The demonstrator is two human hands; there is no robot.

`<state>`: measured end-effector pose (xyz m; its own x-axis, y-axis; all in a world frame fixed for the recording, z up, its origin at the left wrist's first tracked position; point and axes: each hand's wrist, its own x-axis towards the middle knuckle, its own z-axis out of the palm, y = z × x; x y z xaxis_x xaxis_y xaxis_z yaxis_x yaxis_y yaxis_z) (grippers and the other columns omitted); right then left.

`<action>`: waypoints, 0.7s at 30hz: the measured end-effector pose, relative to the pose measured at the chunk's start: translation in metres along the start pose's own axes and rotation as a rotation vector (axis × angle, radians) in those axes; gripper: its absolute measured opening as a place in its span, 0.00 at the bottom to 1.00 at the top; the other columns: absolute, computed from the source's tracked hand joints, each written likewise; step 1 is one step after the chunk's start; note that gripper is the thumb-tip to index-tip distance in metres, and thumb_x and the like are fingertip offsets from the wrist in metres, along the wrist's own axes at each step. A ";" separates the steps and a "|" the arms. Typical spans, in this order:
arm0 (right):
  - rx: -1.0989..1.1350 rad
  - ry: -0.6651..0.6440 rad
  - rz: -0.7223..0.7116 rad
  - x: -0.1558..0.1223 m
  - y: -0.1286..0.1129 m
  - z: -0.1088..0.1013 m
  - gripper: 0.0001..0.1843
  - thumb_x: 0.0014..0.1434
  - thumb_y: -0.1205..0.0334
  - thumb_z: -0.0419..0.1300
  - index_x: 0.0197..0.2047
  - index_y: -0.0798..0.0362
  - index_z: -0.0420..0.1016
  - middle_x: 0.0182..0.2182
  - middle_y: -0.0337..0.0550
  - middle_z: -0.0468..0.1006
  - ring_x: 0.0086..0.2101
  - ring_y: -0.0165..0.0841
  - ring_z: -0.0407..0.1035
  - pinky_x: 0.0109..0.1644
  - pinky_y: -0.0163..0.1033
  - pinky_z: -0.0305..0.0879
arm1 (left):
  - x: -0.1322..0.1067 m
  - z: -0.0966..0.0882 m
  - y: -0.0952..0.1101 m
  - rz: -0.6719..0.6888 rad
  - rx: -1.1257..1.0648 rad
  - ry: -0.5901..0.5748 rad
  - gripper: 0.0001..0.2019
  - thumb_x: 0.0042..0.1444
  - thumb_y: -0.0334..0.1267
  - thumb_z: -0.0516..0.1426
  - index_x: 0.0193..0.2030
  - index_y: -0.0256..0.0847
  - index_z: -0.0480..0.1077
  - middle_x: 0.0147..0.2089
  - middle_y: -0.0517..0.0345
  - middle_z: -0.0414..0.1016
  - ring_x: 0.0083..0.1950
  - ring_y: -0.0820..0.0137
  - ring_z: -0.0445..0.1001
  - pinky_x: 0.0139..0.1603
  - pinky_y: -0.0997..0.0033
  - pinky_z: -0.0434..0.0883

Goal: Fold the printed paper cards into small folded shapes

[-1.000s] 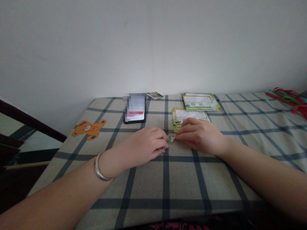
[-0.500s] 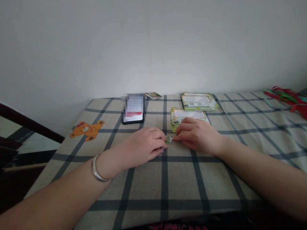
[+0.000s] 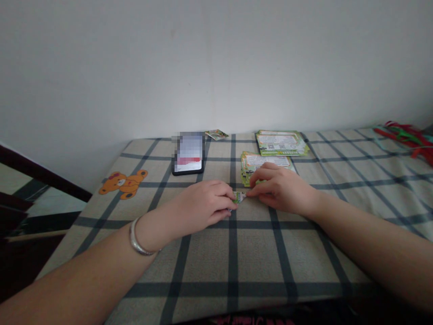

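Observation:
A small piece of folded printed paper [image 3: 239, 197], green and white, lies low over the checked cloth between my hands. My left hand [image 3: 211, 202], with a silver bangle on its wrist, has its fingers closed on the paper's left side and hides part of it. The fingertips of my right hand [image 3: 277, 186] pinch the paper's right corner. Just behind my right hand is a stack of green printed cards [image 3: 248, 171], partly covered by that hand.
A second stack of green cards [image 3: 282, 142] lies near the wall. Left of it are a small folded paper [image 3: 217, 134] and a phone [image 3: 189, 153]. An orange bear picture [image 3: 123, 184] is at the left, red and green strips [image 3: 406, 135] at the far right.
My right hand's fingers have shifted up slightly at the paper's right corner. My left hand stays in place on the paper.

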<state>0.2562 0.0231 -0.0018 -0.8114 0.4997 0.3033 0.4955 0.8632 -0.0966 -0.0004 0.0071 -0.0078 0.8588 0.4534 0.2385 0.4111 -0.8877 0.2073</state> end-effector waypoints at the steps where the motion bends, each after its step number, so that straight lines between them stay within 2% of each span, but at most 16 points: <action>1: 0.019 -0.002 0.009 0.000 0.001 0.000 0.13 0.55 0.70 0.60 0.40 0.45 0.81 0.39 0.42 0.76 0.40 0.35 0.66 0.44 0.42 0.64 | -0.001 0.000 -0.001 0.004 -0.005 0.007 0.10 0.60 0.34 0.57 0.47 0.43 0.75 0.49 0.55 0.75 0.51 0.65 0.71 0.54 0.60 0.70; 10: 0.049 -0.006 0.047 0.001 0.002 0.000 0.13 0.56 0.70 0.61 0.39 0.44 0.82 0.37 0.42 0.76 0.39 0.35 0.66 0.44 0.42 0.63 | 0.000 0.001 -0.003 -0.005 -0.007 0.005 0.07 0.60 0.35 0.57 0.44 0.43 0.76 0.48 0.55 0.75 0.52 0.64 0.71 0.55 0.59 0.69; 14: -0.058 -0.008 -0.013 0.002 -0.005 0.000 0.11 0.58 0.69 0.59 0.40 0.47 0.81 0.40 0.42 0.78 0.40 0.37 0.65 0.46 0.43 0.63 | 0.000 0.001 -0.001 0.009 0.017 0.007 0.05 0.60 0.34 0.57 0.38 0.43 0.76 0.47 0.56 0.74 0.54 0.63 0.70 0.56 0.57 0.68; 21: -0.097 -0.024 -0.090 0.002 -0.014 0.002 0.09 0.62 0.67 0.56 0.40 0.50 0.78 0.39 0.40 0.80 0.41 0.36 0.65 0.46 0.42 0.62 | -0.001 -0.001 0.000 0.047 0.082 0.012 0.06 0.61 0.35 0.56 0.39 0.43 0.75 0.46 0.55 0.74 0.51 0.63 0.70 0.52 0.58 0.69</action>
<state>0.2474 0.0122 -0.0019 -0.8604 0.4234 0.2835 0.4474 0.8940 0.0225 -0.0017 0.0070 -0.0069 0.8742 0.4117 0.2573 0.3947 -0.9113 0.1170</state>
